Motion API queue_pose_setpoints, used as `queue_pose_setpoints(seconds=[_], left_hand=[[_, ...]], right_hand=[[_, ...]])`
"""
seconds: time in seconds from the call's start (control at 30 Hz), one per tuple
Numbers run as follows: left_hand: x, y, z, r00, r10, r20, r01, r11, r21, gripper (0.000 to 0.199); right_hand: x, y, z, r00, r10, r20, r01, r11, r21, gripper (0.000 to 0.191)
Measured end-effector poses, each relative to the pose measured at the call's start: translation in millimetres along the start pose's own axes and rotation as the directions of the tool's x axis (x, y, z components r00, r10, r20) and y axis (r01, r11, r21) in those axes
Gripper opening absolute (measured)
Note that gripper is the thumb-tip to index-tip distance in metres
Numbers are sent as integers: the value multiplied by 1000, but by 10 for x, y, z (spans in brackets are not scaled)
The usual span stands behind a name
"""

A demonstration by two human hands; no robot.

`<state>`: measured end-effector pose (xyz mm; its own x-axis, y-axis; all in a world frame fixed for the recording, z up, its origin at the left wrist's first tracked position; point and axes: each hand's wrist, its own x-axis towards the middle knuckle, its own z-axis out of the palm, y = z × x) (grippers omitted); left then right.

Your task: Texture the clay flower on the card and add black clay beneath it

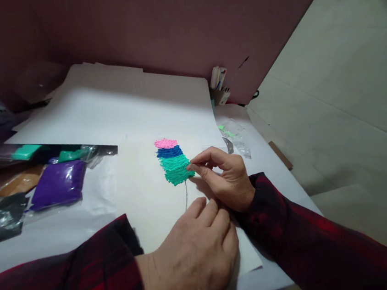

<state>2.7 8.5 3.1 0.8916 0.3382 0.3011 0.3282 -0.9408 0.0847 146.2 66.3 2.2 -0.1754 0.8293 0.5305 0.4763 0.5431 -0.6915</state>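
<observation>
A pale sheet of paper [139, 192] bears a textured patch [174, 163] in bands of pink, dark blue, turquoise and green. A thin dark line runs down from the patch's lower edge. My right hand [222, 174] is pinched at the right edge of the green band; whatever is between its thumb and forefinger is too small to make out. Below the patch, my left hand [194, 251] rests palm down on the sheet, near the lower end of the line, its fingers bent and close together, their tips partly hidden.
Large white sheets [116, 102] lie behind. At the left are a purple packet [58, 184] and several other coloured packets. A holder with pens [219, 84] stands at the back right, near clear plastic with green bits [234, 134].
</observation>
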Motion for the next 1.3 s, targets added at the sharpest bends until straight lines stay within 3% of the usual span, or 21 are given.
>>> queue_pose_setpoints(seconds=[0.23,1.3], left_hand=[[2,5,14,1000,-2,-13,2,1000,-7,32],[1,3,-6,1000,-1,3,1,1000,1,29]], right_hand=[[5,4,-2,998,1,62,-1,1000,-7,5],[-2,-1,-8,997,4,74,-4,1000,-4,8]])
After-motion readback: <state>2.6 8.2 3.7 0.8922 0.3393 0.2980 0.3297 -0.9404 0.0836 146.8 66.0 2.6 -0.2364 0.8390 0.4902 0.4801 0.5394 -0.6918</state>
